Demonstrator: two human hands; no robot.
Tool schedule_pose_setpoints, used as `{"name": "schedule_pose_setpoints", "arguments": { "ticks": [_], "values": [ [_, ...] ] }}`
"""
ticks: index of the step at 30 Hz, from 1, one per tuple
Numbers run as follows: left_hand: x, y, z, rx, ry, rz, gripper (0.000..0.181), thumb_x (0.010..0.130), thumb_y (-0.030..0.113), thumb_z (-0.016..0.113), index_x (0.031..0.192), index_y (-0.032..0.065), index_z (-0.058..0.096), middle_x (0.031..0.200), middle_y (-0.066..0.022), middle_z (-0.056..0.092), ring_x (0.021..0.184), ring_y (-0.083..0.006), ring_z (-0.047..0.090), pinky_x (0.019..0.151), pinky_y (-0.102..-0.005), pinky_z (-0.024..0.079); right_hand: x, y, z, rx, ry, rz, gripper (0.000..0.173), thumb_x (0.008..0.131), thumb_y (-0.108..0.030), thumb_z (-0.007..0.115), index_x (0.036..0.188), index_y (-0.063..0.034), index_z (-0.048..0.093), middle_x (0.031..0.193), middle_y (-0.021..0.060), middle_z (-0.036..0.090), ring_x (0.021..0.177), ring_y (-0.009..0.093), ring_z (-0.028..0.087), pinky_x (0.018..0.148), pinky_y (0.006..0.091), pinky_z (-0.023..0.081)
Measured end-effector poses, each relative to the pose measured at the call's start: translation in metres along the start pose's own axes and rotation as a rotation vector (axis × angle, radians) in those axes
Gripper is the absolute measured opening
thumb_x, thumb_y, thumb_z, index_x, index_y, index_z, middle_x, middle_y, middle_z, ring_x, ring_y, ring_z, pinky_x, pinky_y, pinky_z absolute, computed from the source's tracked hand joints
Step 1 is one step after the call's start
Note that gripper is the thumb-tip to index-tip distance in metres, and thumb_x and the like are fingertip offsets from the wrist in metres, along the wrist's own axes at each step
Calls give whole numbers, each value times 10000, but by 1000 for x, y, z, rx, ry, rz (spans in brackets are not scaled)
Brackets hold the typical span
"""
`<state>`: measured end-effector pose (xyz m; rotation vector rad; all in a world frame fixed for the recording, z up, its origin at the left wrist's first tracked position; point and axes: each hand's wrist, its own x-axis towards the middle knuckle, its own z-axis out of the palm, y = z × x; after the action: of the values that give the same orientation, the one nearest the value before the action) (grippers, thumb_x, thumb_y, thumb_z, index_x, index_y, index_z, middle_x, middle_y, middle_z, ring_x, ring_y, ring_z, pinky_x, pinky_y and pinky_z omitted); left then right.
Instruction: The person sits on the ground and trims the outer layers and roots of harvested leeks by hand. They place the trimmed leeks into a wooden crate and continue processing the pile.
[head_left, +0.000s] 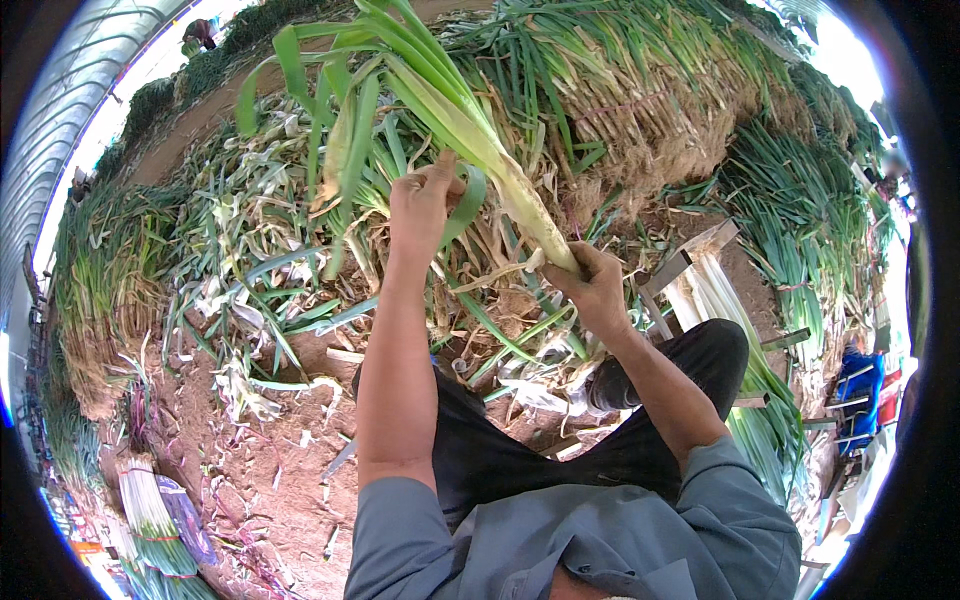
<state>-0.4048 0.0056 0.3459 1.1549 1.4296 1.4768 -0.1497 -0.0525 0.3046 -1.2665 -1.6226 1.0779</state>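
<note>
A large Welsh onion or leek stalk (517, 187) slants across the view before me, its green leaves fanned out at the upper left. My right hand (596, 289) grips it at the pale lower end. Close by the stalk's middle, my left hand (429, 196) has thumb and fingers pinched on a curled green leaf (469, 204). A dry strip of outer skin (495, 276) hangs near the right hand. Under both hands lies a heap of stripped leaves and skins (255, 202).
Rooted, untrimmed bundles (637, 105) are stacked at the back right, others (112, 300) at the left. Peeled white stalks (701, 292) rest in a wooden rack (675, 271) beside my right knee. A tied peeled bundle (150, 510) lies lower left on bare soil (262, 465).
</note>
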Motion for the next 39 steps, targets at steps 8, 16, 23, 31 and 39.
{"name": "schedule_pose_setpoints", "arguments": {
  "ticks": [8,16,23,31,39],
  "values": [
    [-8,5,13,-844,-406,24,427,1011,301,655,1304,-7,620,1151,-182,735,1038,-321,727,939,-422,591,-3,30,-1,556,-355,132,304,999,-264,710,1083,26,744,698,7,626,536,49,501,489,226,378],
    [2,-9,5,-902,-306,14,316,989,183,664,1236,-13,645,1186,-213,728,999,-274,733,866,-407,609,0,45,13,710,-549,268,630,1070,-565,466,1050,17,708,672,28,610,492,109,514,463,261,387],
    [8,-20,3,-796,-251,26,259,1008,169,589,1181,-13,653,1125,-163,743,944,-242,736,790,-398,616,27,-11,34,973,-385,449,991,922,-850,401,1356,24,573,995,108,711,733,189,686,585,303,547],
    [6,-6,6,-724,76,-79,274,1038,225,546,1168,12,659,1087,-130,749,900,-222,728,738,-383,612,73,-36,57,555,-363,128,636,1022,-530,603,1318,32,642,1040,91,747,797,191,693,753,321,552],
    [3,-11,8,-526,106,-178,339,1038,361,546,1217,91,647,1037,-56,696,949,-179,664,831,-395,571,93,-43,51,296,-153,-80,399,994,-358,706,1126,16,747,948,38,724,805,109,622,782,280,491]
  ]
}}
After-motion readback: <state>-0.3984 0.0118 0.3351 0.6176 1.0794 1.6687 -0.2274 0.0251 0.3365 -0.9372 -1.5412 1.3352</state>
